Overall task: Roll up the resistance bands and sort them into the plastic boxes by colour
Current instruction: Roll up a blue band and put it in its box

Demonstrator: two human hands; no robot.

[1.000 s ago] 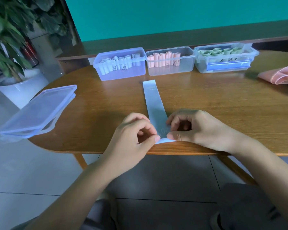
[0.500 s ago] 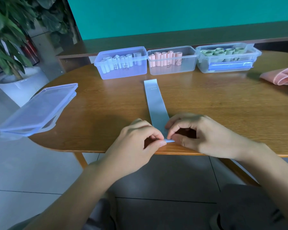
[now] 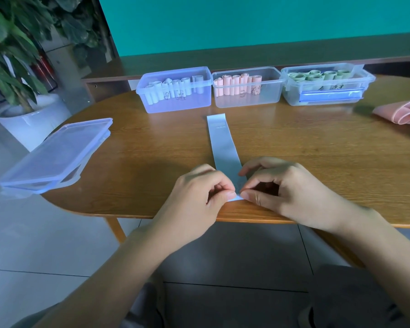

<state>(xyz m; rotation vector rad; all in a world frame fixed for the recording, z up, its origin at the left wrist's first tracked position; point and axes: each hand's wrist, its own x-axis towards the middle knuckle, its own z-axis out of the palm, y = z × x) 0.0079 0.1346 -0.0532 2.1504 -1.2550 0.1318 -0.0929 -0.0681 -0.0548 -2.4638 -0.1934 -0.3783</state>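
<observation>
A pale blue resistance band [image 3: 221, 143] lies flat on the wooden table [image 3: 152, 162], running from the boxes toward the near edge. My left hand [image 3: 197, 197] and my right hand [image 3: 282, 192] both pinch its near end at the table's front edge, fingers curled over it. Three plastic boxes stand in a row at the back: a blue-tinted box [image 3: 175, 104] with pale blue rolls, a clear box [image 3: 247, 101] with pink rolls, and a clear box [image 3: 327, 99] with green rolls.
Stacked clear lids [image 3: 55, 155] overhang the table's left edge. Unrolled pink bands [image 3: 400, 112] lie at the far right. A potted plant [image 3: 17, 67] in a white pot stands on the floor to the left. A low ledge runs behind the boxes.
Both hands stayed at the band's near end; the fingertips closed in toward each other over it. The band has hardly moved.
</observation>
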